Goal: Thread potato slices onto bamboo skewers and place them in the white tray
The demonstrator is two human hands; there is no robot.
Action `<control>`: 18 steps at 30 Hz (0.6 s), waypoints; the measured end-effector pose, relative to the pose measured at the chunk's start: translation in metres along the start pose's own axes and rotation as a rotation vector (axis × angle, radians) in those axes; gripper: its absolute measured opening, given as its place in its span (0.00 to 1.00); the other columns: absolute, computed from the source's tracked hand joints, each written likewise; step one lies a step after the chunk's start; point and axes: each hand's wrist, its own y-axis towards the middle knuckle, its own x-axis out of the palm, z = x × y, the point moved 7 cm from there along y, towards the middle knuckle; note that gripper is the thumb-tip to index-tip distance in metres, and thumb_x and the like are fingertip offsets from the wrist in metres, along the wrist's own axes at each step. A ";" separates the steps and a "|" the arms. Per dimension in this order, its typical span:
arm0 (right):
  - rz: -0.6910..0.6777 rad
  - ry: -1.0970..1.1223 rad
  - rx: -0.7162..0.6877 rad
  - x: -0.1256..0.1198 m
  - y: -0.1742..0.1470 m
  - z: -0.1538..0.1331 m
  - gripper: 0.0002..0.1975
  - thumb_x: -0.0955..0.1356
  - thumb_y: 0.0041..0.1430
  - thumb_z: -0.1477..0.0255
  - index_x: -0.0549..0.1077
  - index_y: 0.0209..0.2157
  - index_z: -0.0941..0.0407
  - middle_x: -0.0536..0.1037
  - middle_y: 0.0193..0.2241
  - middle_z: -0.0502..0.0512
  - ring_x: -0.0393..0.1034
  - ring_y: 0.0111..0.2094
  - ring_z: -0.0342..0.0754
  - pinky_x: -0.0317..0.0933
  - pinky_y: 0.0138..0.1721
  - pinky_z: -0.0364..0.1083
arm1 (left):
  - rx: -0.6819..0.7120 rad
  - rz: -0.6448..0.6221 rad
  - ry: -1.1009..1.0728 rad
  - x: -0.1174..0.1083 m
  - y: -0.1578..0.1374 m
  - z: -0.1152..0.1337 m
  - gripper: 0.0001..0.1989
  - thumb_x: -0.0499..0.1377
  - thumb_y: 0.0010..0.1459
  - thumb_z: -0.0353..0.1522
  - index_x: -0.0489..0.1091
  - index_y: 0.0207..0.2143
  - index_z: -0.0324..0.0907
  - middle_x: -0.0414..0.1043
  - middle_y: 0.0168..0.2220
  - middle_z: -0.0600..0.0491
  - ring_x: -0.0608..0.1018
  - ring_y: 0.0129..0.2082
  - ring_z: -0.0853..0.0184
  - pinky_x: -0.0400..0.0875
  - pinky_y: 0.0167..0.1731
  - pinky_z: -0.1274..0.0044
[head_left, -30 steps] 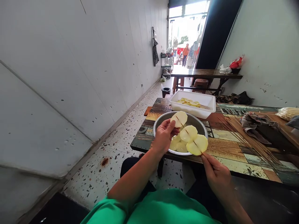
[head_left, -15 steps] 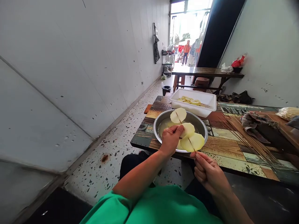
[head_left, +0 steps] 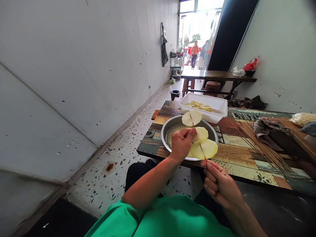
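Three pale yellow potato slices are threaded on one thin wooden skewer (head_left: 203,152) above a metal basin. My right hand (head_left: 218,179) is closed around the skewer's lower end, just under the lowest slice (head_left: 208,149). With thumb and fingers my left hand (head_left: 182,143) pinches the middle slice (head_left: 202,134). The top slice (head_left: 192,118) sits near the skewer's far end, apart from the middle one. Cloudy liquid fills part of the metal basin (head_left: 165,144), mostly hidden behind my left hand and the slices.
Behind the basin a white plastic tub (head_left: 217,118) holds more skewered slices (head_left: 201,106). Bare skewers (head_left: 261,144) lie on the patterned table (head_left: 237,156) at right, beside a crumpled cloth (head_left: 266,131). A black bin (head_left: 175,94) stands on the floor. A person (head_left: 195,54) is at the doorway.
The top slice has shifted slightly right and turned, showing more of the skewer across it. Both hands keep their grip. The person outside has moved slightly.
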 end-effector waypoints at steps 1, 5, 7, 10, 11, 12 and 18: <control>0.086 -0.091 -0.106 -0.005 0.002 -0.004 0.18 0.70 0.53 0.54 0.75 0.32 0.56 0.50 0.12 0.38 0.41 0.10 0.36 0.45 0.10 0.38 | -0.007 -0.001 0.002 0.002 0.002 0.000 0.18 0.60 0.53 0.43 0.76 0.28 0.36 0.69 0.23 0.55 0.67 0.26 0.73 0.62 0.27 0.81; 0.434 -0.370 -0.515 -0.022 -0.001 -0.019 0.15 0.73 0.48 0.57 0.77 0.30 0.55 0.73 0.20 0.54 0.69 0.23 0.50 0.64 0.25 0.46 | -0.022 0.020 0.038 0.003 0.004 0.002 0.17 0.58 0.54 0.43 0.75 0.28 0.37 0.68 0.23 0.54 0.67 0.25 0.72 0.62 0.26 0.80; 0.445 -0.400 -0.539 -0.024 -0.001 -0.019 0.14 0.73 0.48 0.58 0.78 0.29 0.55 0.74 0.20 0.54 0.69 0.23 0.49 0.63 0.25 0.46 | 0.017 0.026 0.154 0.001 0.003 0.008 0.17 0.57 0.55 0.43 0.74 0.27 0.37 0.68 0.23 0.54 0.68 0.25 0.72 0.62 0.26 0.80; 0.260 -0.159 -0.283 -0.022 0.005 -0.005 0.14 0.72 0.53 0.58 0.77 0.32 0.56 0.58 0.12 0.43 0.52 0.13 0.38 0.50 0.14 0.39 | -0.031 -0.085 0.271 0.004 -0.001 0.010 0.18 0.54 0.58 0.44 0.71 0.26 0.38 0.65 0.20 0.56 0.67 0.21 0.72 0.60 0.22 0.80; 0.195 -0.035 -0.182 -0.020 0.006 0.000 0.14 0.72 0.53 0.58 0.77 0.32 0.56 0.52 0.11 0.39 0.45 0.11 0.36 0.45 0.12 0.38 | -0.060 -0.134 0.296 0.006 -0.002 0.011 0.18 0.53 0.59 0.43 0.70 0.25 0.39 0.64 0.20 0.56 0.67 0.20 0.72 0.59 0.22 0.79; 0.144 0.084 -0.097 -0.017 0.005 0.003 0.15 0.73 0.51 0.59 0.76 0.32 0.56 0.48 0.12 0.37 0.40 0.11 0.34 0.41 0.12 0.36 | -0.075 -0.177 0.333 0.007 -0.004 0.013 0.18 0.52 0.60 0.42 0.68 0.24 0.39 0.63 0.19 0.56 0.67 0.20 0.72 0.59 0.22 0.79; -0.110 0.455 0.210 0.004 -0.001 0.005 0.15 0.78 0.45 0.63 0.76 0.30 0.57 0.43 0.13 0.35 0.31 0.12 0.31 0.36 0.09 0.34 | 0.155 -0.261 0.588 0.008 -0.002 0.048 0.19 0.50 0.62 0.36 0.55 0.18 0.40 0.55 0.18 0.57 0.58 0.22 0.73 0.51 0.25 0.77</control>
